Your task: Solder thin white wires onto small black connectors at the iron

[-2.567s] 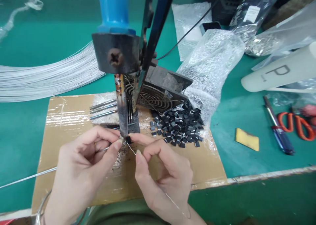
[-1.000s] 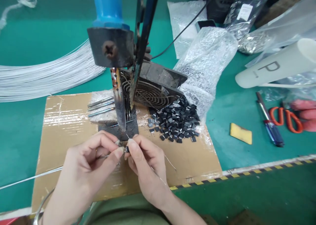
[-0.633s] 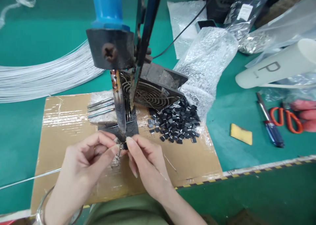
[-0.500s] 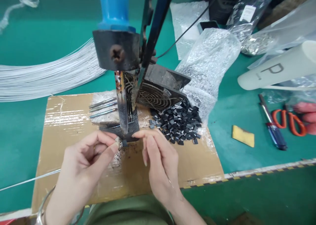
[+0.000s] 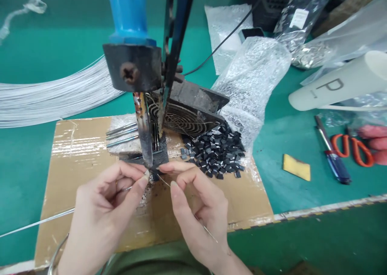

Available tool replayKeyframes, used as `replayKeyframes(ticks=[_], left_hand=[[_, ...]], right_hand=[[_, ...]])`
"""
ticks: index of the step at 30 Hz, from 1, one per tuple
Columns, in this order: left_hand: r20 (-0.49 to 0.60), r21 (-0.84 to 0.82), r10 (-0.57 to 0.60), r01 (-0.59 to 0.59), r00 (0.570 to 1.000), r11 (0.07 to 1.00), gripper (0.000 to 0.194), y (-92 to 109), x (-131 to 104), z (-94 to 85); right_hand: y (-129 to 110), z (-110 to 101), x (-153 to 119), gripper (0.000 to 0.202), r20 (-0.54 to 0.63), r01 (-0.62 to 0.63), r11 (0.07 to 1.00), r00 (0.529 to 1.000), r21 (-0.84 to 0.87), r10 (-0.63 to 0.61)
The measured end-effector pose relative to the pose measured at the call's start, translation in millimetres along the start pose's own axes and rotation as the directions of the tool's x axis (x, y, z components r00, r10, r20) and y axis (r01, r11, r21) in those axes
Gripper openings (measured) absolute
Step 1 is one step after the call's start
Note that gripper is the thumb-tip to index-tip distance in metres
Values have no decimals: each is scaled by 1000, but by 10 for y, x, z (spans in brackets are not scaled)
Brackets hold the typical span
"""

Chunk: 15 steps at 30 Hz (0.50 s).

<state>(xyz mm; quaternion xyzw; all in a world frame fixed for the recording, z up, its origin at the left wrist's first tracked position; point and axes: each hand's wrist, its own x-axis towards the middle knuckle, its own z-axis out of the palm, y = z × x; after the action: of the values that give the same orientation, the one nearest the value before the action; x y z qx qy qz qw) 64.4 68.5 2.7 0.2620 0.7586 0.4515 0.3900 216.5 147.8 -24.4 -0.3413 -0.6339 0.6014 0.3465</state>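
A soldering iron with a blue handle (image 5: 128, 15) is clamped upright, its metal barrel (image 5: 144, 142) pointing down between my hands. My left hand (image 5: 104, 206) pinches a thin grey-white wire (image 5: 39, 222) that runs in from the lower left. Its fingertips hide the wire's end, just below the iron's tip. A small black connector (image 5: 155, 177) lies beside those fingertips on a dark metal base (image 5: 160, 156). Thin solder wire (image 5: 164, 181) passes through my right hand (image 5: 201, 212), whose fingers are closed around it; its front end reaches toward the connector and the tip.
Cardboard (image 5: 78, 158) covers the bench under the work. Behind the iron stands a black fan (image 5: 187, 120), with a pile of black connectors (image 5: 216, 152) to its right. White wires (image 5: 60, 100) lie left; a yellow sponge (image 5: 296, 167), a screwdriver-like tool (image 5: 334, 158) and orange-handled scissors (image 5: 363, 152) lie right.
My right fingers have drawn back and spread slightly, so the solder wire between them shows. The left fingertips stay by the connector. The whole view has shifted a little.
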Motion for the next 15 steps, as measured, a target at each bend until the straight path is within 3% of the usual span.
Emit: replayKeyframes(ticks=[10, 15], left_hand=[[-71, 33, 37, -35, 997, 999, 9, 49, -14, 3], [-99, -28, 6, -9, 995, 1000, 6, 64, -18, 15]], right_hand=[[-72, 44, 43, 21, -37, 14, 1000, 999, -24, -15], [-75, 65, 54, 21, -43, 48, 998, 998, -37, -49]])
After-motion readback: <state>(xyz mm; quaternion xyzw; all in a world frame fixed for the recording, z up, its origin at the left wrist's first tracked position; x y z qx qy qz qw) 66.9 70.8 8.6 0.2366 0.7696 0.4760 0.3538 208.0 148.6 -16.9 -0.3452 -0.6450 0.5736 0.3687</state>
